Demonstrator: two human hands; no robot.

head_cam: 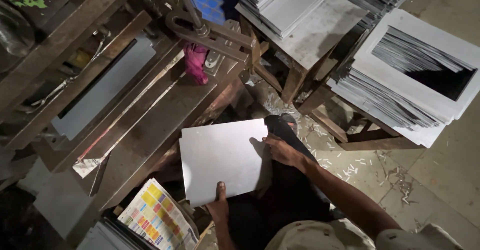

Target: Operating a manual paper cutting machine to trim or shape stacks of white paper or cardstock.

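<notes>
over my lap i hold a grey metal sheet (pixel 220 159) flat, its notched corners showing. my left hand (pixel 218 206) pinches its near edge, thumb on top, the grip closed on the sheet. my right hand (pixel 281 150) presses on the sheet's right edge, fingers closed over it, so that grip holds the sheet too. beyond the left grip lies the dark steel desk (pixel 150 125) of a hand press, touching or just under the sheet's far left corner; i cannot tell which. a pink rag (pixel 195 62) hangs on the press lever (pixel 200 27), well apart from both grips. near the left grip, on its outer side, lies a coloured printed paper (pixel 157 217). far past the right grip, stacks of cut grey sheets (pixel 400 80) rest on wooden stands, and metal trimmings litter the floor (pixel 440 170).
</notes>
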